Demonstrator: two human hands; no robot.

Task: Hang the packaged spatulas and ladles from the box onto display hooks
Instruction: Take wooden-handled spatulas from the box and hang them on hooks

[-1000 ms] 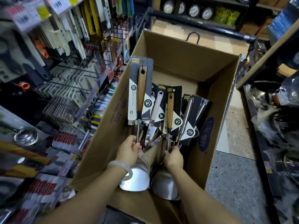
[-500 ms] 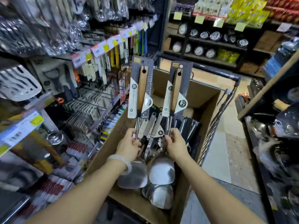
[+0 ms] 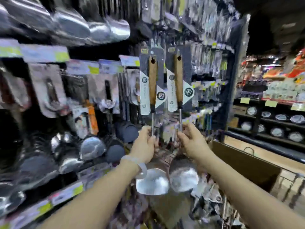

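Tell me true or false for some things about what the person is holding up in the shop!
1. Each hand holds one packaged utensil. True: the left hand grips the left utensil and the right hand grips the right utensil, both by the metal stems.
2. The utensils have blue plastic handles. False: both handles are brown wood.
3. The utensils are held upright, metal heads at the bottom. True.
4. The person wears a pale bracelet on the right wrist. False: it is on the left wrist.
5. The cardboard box is to the left of the hands. False: it is at lower right.
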